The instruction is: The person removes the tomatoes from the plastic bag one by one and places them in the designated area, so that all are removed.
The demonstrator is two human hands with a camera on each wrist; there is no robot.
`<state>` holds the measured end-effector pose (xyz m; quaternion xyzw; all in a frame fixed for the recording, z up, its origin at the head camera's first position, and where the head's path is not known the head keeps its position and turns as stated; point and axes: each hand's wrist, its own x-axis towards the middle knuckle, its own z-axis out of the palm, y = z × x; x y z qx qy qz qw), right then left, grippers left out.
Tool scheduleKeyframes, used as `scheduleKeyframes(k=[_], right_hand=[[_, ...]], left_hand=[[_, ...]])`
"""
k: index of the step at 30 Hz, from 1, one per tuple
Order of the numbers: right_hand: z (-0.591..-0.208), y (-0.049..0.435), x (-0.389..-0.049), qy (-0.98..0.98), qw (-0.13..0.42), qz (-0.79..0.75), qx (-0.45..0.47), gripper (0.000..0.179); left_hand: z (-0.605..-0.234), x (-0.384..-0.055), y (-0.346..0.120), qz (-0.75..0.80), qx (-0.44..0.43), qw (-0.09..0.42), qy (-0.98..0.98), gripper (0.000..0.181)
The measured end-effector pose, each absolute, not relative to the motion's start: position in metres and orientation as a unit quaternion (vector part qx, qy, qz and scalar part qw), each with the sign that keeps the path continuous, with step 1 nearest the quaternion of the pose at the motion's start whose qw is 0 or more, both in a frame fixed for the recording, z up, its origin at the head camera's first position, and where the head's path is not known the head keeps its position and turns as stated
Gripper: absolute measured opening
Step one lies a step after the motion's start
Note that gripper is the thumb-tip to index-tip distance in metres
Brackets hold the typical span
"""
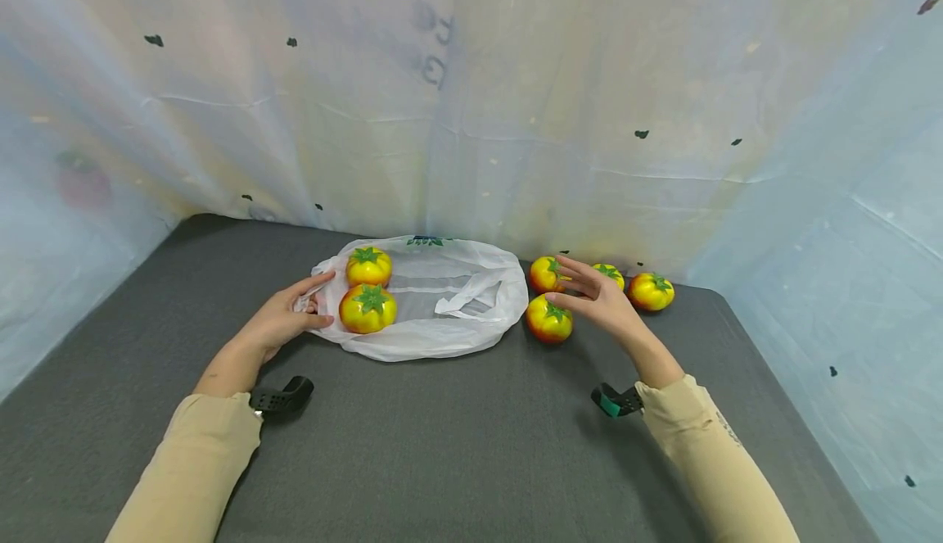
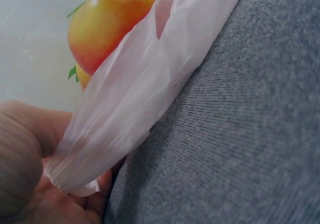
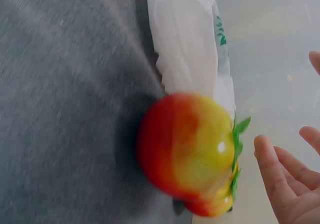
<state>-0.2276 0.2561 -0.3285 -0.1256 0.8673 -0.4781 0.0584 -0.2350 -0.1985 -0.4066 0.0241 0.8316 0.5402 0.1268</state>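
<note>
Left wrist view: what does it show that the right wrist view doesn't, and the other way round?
Only the left wrist view shows the left hand, gripping the white bag. Only the right wrist view shows the right hand, the bag's green print and red-and-yellow fruit outside the bag. Both share the bag and the gray surface.

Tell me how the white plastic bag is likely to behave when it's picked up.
The white plastic bag will probably flop rather than keep its shape: its thin film wrinkles and bunches in the left hand. It would likely sag at its left end, where two tomatoes sit. They look apt to roll, being rounded and smooth.
</note>
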Motion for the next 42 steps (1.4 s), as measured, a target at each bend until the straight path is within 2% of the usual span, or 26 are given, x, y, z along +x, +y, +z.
scheduleKeyframes(k=[14,33,42], right_hand=[[-0.327,0.22,-0.236,0.843,0.067,-0.508,-0.165,0.062],[-0.339,0.168,-0.241,0.81,0.078,-0.543,-0.208,0.055],[-0.349,0.142,-0.244,0.797,0.076,-0.541,-0.257,0.054]], left_hand=[[-0.408,-0.235,-0.197,0.548,0.025,0.128,0.826,0.082],[-0.407,-0.236,-0.198,0.549,0.025,0.126,0.826,0.082],[-0.407,-0.232,-0.195,0.558,0.02,0.127,0.82,0.081]])
